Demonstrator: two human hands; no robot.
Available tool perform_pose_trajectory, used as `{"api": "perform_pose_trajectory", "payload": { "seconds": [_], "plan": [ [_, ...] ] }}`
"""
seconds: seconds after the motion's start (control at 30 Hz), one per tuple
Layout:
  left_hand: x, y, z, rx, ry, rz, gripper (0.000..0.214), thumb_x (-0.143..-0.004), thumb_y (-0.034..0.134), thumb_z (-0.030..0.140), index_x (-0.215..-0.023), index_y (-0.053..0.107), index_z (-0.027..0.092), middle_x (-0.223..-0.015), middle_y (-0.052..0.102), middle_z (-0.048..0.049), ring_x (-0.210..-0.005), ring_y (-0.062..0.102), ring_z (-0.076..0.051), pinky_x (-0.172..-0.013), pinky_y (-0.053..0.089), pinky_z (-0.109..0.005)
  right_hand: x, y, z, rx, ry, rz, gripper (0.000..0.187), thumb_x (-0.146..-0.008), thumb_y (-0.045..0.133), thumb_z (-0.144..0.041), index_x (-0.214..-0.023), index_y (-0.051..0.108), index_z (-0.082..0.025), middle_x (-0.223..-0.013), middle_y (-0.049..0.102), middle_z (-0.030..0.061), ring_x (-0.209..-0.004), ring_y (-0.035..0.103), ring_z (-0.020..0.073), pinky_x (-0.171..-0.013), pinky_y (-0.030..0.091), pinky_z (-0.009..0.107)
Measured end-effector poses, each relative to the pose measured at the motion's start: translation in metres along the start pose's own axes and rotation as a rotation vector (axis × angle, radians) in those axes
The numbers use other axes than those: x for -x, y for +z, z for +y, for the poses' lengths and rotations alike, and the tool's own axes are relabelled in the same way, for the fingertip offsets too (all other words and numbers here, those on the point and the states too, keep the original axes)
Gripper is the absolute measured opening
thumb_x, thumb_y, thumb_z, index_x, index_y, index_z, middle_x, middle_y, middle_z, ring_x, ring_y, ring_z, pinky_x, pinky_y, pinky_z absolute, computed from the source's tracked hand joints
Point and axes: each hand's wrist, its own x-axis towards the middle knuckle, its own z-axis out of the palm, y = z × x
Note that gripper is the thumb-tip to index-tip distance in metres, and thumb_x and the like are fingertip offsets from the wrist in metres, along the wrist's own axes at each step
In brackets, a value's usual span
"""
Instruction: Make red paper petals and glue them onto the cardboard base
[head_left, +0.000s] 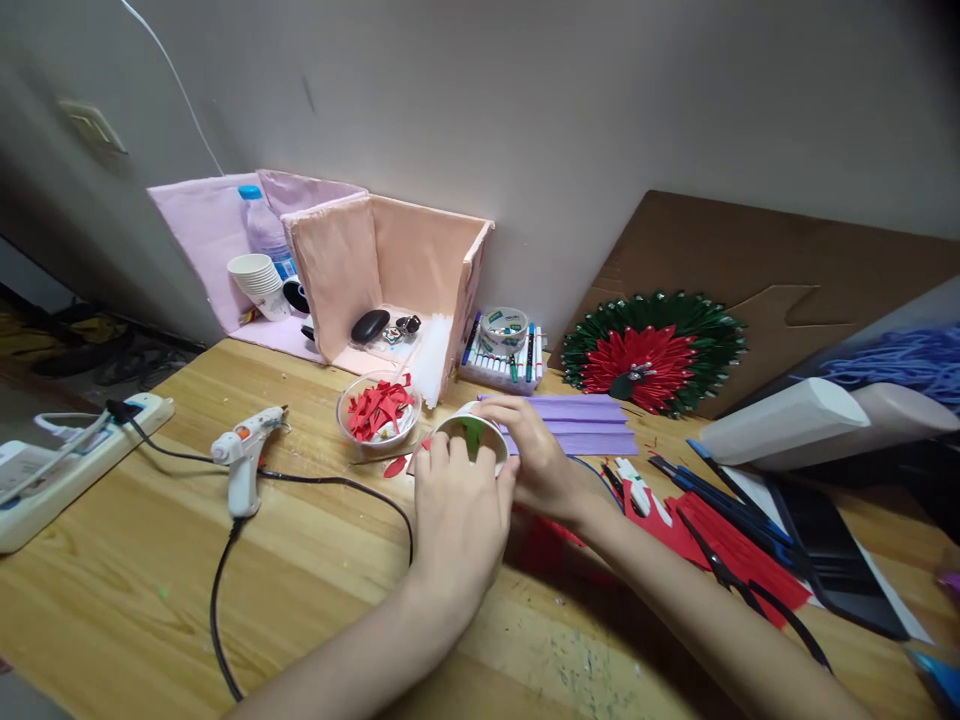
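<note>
A white paper cup (491, 440) is tipped with its mouth toward me, and something green (471, 432) shows inside it. My left hand (459, 510) grips the near side of the cup, with fingertips bent over the rim into the opening. My right hand (541, 462) is curled round the cup's right side and far edge. Both hands are closed on it; its underside is hidden. Just left of the cup stands a clear round bowl (341, 425) of red scraps (379, 408). Folded purple paper (574, 425) lies behind my right hand.
A white hot glue gun (246, 460) stands at left, its black cord crossing the table toward a power strip (90, 460). Scissors (720, 565) and red crepe paper (772, 565) lie right. Fabric-covered boxes (334, 270), marker pens (495, 375) and a red-green paper craft (652, 355) line the wall.
</note>
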Motion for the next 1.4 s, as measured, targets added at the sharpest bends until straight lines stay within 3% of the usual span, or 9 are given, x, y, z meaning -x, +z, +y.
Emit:
{"api": "perform_pose_trajectory", "payload": {
  "seconds": [0.13,0.37,0.6,0.7,0.8,1.07,1.2,1.3,1.4],
  "plan": [
    [0.003,-0.004,0.005,0.015,0.006,-0.005,0.042,-0.094,0.03,0.036,-0.087,0.065,0.014,-0.094,0.061,-0.0141,-0.092,0.05,-0.031,-0.077,0.04,-0.048,0.004,-0.007,-0.002,-0.014,0.023,0.002,0.045,-0.079,0.056,-0.015,-0.12,0.042,-0.022,-0.11,0.055,0.0117,-0.105,0.053,0.0249,-0.086,0.048,0.042],
    [0.026,-0.002,-0.005,0.141,0.103,0.138,0.045,-0.094,0.035,0.033,-0.127,0.046,0.005,-0.126,0.052,-0.018,-0.114,0.045,-0.03,-0.093,0.038,-0.046,0.01,-0.01,0.005,-0.052,0.104,-0.004,0.053,-0.075,0.064,-0.017,-0.122,0.04,-0.021,-0.115,0.052,0.0128,-0.108,0.051,0.0249,-0.09,0.046,0.042],
    [0.012,0.002,-0.008,0.074,0.136,0.078,0.042,-0.093,0.036,0.037,-0.117,0.055,0.007,-0.117,0.058,-0.0172,-0.109,0.049,-0.032,-0.089,0.04,-0.049,0.01,-0.008,0.006,-0.067,0.11,0.005,0.054,-0.073,0.064,-0.017,-0.121,0.04,-0.022,-0.115,0.054,0.0116,-0.108,0.052,0.0251,-0.091,0.045,0.042],
    [-0.002,0.004,-0.009,0.033,0.131,-0.017,0.041,-0.091,0.039,0.043,-0.103,0.061,0.01,-0.113,0.06,-0.0167,-0.106,0.051,-0.033,-0.086,0.041,-0.049,0.008,0.001,0.013,-0.11,0.165,-0.021,0.053,-0.072,0.063,-0.016,-0.12,0.042,-0.021,-0.115,0.054,0.0107,-0.108,0.052,0.0246,-0.091,0.045,0.04],
    [-0.004,0.002,-0.017,0.005,0.173,0.03,0.041,-0.091,0.041,0.041,-0.113,0.058,0.011,-0.126,0.052,-0.019,-0.117,0.046,-0.033,-0.094,0.037,-0.051,0.003,0.016,0.032,-0.138,0.318,-0.008,0.05,-0.069,0.066,-0.018,-0.115,0.045,-0.02,-0.111,0.056,0.0095,-0.103,0.055,0.0235,-0.086,0.046,0.037],
    [0.041,-0.009,-0.054,0.053,0.256,0.058,0.035,-0.089,0.044,0.022,-0.124,0.046,0.016,-0.122,0.052,-0.0146,-0.11,0.05,-0.028,-0.09,0.043,-0.046,-0.004,0.055,0.077,-0.075,0.538,0.028,0.066,-0.066,0.075,-0.028,-0.12,0.039,-0.013,-0.121,0.051,0.0165,-0.116,0.049,0.0276,-0.098,0.04,0.043],
    [0.056,0.0,-0.059,0.127,0.261,-0.013,0.025,-0.09,0.041,0.019,-0.113,0.051,0.016,-0.11,0.056,-0.0126,-0.1,0.054,-0.026,-0.084,0.047,-0.044,0.024,0.032,0.054,0.042,0.529,0.005,0.067,-0.071,0.07,-0.027,-0.126,0.036,-0.013,-0.124,0.048,0.019,-0.119,0.047,0.0287,-0.099,0.039,0.044],
    [0.057,0.015,-0.049,0.229,0.311,-0.147,0.024,-0.091,0.038,0.018,-0.109,0.052,0.016,-0.105,0.057,-0.011,-0.097,0.055,-0.024,-0.084,0.047,-0.042,0.063,-0.01,0.032,0.159,0.488,0.042,0.042,-0.082,0.055,-0.021,-0.122,0.043,-0.019,-0.12,0.052,0.0134,-0.116,0.048,0.0256,-0.098,0.04,0.043],
    [0.049,0.033,-0.026,0.306,0.386,-0.274,0.023,-0.091,0.038,0.018,-0.107,0.054,0.016,-0.103,0.057,-0.0103,-0.096,0.055,-0.023,-0.083,0.047,-0.041,0.113,-0.056,0.02,0.201,0.614,0.051,0.019,-0.086,0.047,-0.02,-0.103,0.055,-0.02,-0.105,0.058,0.0089,-0.102,0.055,0.0228,-0.09,0.044,0.04]
  ]
}}
